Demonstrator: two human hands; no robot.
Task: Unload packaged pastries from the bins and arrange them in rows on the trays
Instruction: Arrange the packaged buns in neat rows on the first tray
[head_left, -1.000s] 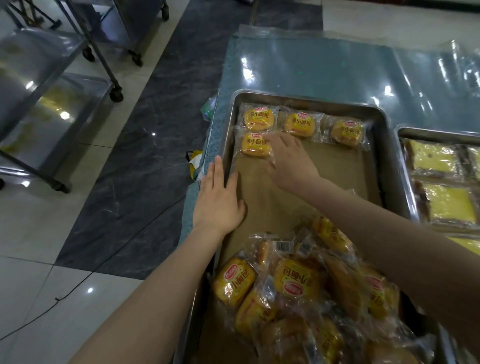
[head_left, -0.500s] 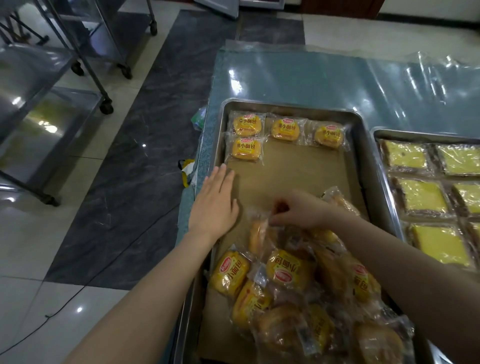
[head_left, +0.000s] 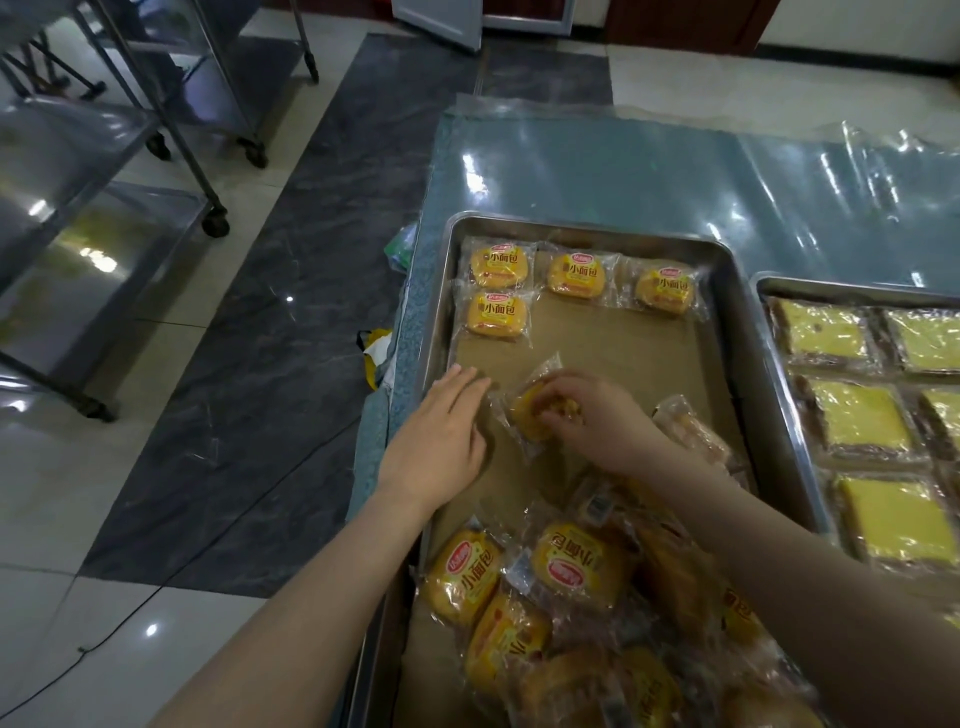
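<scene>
The tray carries a loose pile of pastries at its near end. Four laid ones sit at its far left corner: three along the far edge, one starting the second row. My left hand rests flat, fingers straight, on the left edge, probably steadying the tray. My right hand grips one packaged pastry mid-tray. I should set it label up, just beside the second row's first, wrapper square to the edge.

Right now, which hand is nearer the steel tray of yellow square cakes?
Right. The right hand, pinching a wrapped yellow bun, is left of the cake tray; the left hand lies farther left, at the bun tray's left edge.
</scene>
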